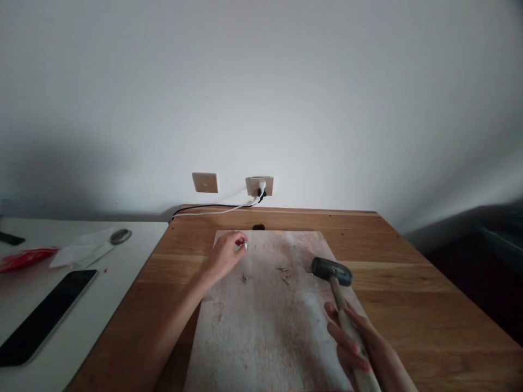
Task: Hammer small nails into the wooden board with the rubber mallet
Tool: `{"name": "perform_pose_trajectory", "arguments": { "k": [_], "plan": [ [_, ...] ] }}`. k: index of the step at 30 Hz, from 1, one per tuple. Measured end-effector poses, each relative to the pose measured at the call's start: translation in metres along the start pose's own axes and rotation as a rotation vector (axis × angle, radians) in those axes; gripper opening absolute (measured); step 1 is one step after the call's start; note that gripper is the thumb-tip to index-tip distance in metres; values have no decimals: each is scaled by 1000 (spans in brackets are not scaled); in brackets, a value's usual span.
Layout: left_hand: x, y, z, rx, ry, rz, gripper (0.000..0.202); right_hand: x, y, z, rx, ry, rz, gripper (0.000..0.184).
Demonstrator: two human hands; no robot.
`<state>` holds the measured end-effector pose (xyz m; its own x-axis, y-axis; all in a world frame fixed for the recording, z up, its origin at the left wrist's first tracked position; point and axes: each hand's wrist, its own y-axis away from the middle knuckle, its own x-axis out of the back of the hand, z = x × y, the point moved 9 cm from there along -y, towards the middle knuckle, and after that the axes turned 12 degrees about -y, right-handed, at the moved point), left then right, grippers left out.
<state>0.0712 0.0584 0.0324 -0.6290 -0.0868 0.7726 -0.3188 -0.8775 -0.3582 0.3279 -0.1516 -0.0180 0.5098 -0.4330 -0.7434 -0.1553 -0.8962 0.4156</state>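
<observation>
Whitewashed wooden board (269, 316) lies flat on the brown wooden counter (408, 283), long axis running away from the person. Black-headed rubber mallet (332, 270), pale handle gripped in the right hand (363, 348), head resting on the board's right side. Left hand (226, 253) pinches a small nail (245, 245) upright near the far-left corner; loose nails (285, 275) lie between the hands.

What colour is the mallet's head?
Black, on a pale wooden handle; the mallet shows in the head view.

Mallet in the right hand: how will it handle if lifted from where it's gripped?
The mallet is probably head-heavy: its thick dark head sits far from the right hand, low on the handle. It may droop forward. Rounded, the head might roll on the board.
</observation>
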Motion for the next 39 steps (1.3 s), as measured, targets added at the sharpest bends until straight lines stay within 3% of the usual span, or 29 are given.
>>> {"name": "perform_pose_trajectory", "arguments": {
  "k": [5, 8, 10, 13, 16, 20, 23, 30, 34, 39],
  "plan": [
    [-11, -29, 11, -61, -26, -96, 24, 14, -3, 12, -70, -28, 72, 49],
    [-10, -43, 12, -50, -30, -103, 26, 23, -13, 13, -85, 50, 23, 53],
    [-15, -49, 26, -115, -5, -111, 26, 26, -17, 14, -86, 85, -9, 55],
    [-42, -55, 66, -315, 54, -174, 25, 26, -18, 9, -13, 114, -5, 50],
    [-80, -62, 100, -439, 90, -241, 23, 20, -18, -2, 75, 247, 4, 64],
    [-122, -73, 118, -478, 71, -276, 23, 28, -31, -28, 242, 501, 86, 90],
    [-140, -77, 119, -480, 86, -313, 24, 42, -42, -44, 320, 676, 128, 99],
    [-153, -83, 116, -423, 173, -366, 34, 50, -41, -58, 164, 983, 89, 94],
    [-153, -79, 121, -451, 133, -354, 30, 41, -36, -81, 241, 1187, 130, 78],
    [-150, -79, 123, -414, 113, -349, 29, 43, -38, -86, 286, 1382, 165, 71]
  ]
}}
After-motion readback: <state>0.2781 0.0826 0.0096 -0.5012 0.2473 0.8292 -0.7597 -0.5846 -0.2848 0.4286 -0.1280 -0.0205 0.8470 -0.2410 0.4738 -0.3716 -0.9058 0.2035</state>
